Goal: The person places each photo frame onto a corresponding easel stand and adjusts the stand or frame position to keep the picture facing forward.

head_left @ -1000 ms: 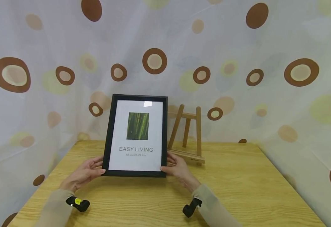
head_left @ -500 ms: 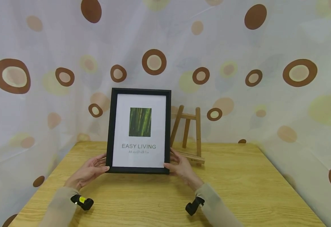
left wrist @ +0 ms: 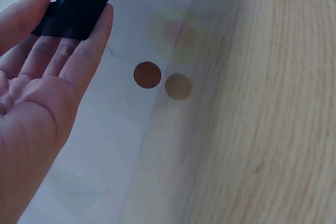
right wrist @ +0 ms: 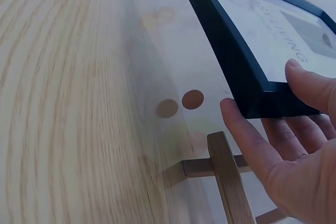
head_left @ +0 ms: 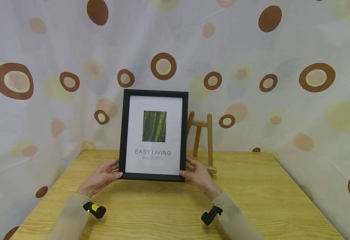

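A black picture frame [head_left: 154, 133] with a white sheet, a green bamboo picture and the words EASY LIVING stands nearly upright, held above the table. My left hand [head_left: 101, 178] grips its lower left corner, thumb on the front and fingers behind. At the lower right corner my right hand [head_left: 200, 176] pinches it the same way. In the right wrist view the thumb lies over the front edge of the frame [right wrist: 252, 85], with fingers under its side. Behind and to the right stands a wooden easel [head_left: 209, 143], its left part hidden by the frame.
The wooden table [head_left: 252, 193] carries the easel near its back edge. A white curtain [head_left: 246, 40] with brown and pale dots hangs behind the table and along both sides. Each sleeve bears a small black wrist camera [head_left: 212, 215].
The picture frame has risen a little and shifted right, held in both hands. It now covers more of the easel's left side. The easel has stayed in place.
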A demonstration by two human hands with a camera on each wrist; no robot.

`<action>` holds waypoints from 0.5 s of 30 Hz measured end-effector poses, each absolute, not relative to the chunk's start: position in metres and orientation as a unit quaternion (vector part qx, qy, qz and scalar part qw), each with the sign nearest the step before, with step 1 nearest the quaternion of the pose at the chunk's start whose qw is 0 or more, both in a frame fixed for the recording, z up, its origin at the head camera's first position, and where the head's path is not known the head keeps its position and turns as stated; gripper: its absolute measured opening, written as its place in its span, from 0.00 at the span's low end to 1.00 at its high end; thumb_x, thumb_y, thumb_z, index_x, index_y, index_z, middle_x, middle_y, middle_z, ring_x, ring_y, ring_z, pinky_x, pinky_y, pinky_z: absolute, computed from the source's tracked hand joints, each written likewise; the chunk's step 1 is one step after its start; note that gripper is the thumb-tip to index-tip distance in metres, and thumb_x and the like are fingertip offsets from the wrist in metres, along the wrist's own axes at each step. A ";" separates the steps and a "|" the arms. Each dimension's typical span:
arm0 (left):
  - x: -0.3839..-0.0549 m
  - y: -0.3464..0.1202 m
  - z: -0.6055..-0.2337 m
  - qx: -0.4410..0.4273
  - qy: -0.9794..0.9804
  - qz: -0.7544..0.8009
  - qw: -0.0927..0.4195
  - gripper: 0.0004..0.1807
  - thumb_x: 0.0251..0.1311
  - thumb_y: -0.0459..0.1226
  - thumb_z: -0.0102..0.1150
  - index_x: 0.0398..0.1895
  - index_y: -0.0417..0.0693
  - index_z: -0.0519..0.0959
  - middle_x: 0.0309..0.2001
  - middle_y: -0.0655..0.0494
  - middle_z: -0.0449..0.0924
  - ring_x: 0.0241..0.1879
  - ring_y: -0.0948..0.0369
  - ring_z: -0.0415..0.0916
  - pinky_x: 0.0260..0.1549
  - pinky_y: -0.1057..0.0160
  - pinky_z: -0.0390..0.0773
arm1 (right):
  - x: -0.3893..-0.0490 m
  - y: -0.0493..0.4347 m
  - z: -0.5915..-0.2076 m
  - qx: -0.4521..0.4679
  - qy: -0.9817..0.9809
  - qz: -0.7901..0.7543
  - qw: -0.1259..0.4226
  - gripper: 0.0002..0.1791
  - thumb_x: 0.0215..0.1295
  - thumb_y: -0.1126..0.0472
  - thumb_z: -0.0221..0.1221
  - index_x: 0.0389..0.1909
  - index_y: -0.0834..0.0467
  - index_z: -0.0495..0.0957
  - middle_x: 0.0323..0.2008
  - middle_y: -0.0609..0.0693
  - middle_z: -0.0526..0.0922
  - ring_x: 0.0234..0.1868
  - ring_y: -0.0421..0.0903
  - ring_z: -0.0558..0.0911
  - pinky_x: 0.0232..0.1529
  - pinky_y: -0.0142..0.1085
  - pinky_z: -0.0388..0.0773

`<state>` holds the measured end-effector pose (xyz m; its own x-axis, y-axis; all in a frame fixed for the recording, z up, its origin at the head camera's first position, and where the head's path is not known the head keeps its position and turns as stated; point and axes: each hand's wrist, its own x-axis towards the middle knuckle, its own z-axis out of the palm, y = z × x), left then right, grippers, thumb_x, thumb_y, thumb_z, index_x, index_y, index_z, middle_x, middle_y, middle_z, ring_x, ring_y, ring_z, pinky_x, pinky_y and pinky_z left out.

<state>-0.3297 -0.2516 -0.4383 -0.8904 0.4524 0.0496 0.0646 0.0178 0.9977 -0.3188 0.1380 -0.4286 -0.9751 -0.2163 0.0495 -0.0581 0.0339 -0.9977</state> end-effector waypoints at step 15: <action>-0.343 -0.214 -0.430 0.200 0.701 0.673 0.127 0.43 0.65 0.31 0.59 0.77 0.39 0.46 0.76 0.40 0.48 0.75 0.42 0.48 0.66 0.61 0.68 | -0.323 0.165 -0.426 -0.088 0.718 -0.690 0.017 0.41 0.62 0.73 0.62 0.74 0.62 0.56 0.67 0.66 0.70 0.61 0.56 0.76 0.45 0.39 0.84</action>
<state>-0.3433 -0.2139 -0.4302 -0.8878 0.4509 0.0916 0.1097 0.0140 0.9939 -0.3231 0.1649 -0.4258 -0.9841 -0.1485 0.0970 -0.1028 0.0320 -0.9942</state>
